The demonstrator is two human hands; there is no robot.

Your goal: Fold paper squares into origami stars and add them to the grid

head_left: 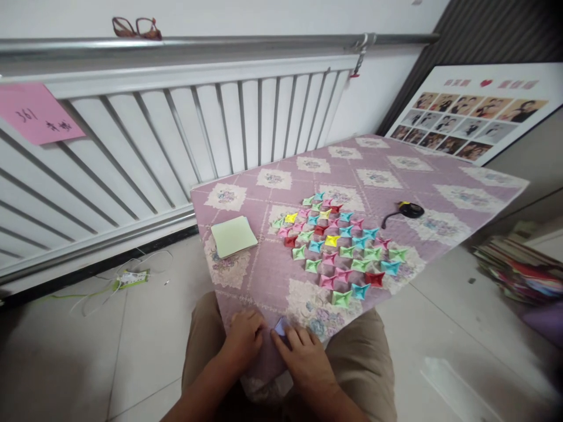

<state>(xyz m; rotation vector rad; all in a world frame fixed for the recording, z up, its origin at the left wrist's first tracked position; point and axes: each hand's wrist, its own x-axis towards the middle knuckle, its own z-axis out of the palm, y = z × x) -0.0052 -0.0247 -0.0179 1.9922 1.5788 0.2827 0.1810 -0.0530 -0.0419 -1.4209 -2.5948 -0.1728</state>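
Down at the lower middle of the frame, the right hand grasps a small folded lavender paper, thumb on its left and fingers on its right, keeping it against the tablecloth near the table's closest corner. Just to the left, the left hand rests with curled fingers on the cloth; whether anything is pinched under them I cannot tell. Khaki trouser legs show on both sides of that corner. Above and right of the hands, around the centre of the frame, folded paper pieces in green, pink, blue, red and yellow stand in slanting rows, set close together. Left of these, a stack of pale green paper sheets lies near the table's left edge. Right of the rows sits a black-and-yellow tape measure with a dark strap. Farther out, a photo board with a red heart leans at the upper right, while a white radiator spans the upper left under a metal pipe. Brown-framed eyeglasses rest on the pipe, and a pink note with handwriting hangs at the far left. On the floor at lower left lies a power strip among thin cables; blurred papers are piled at the right edge.
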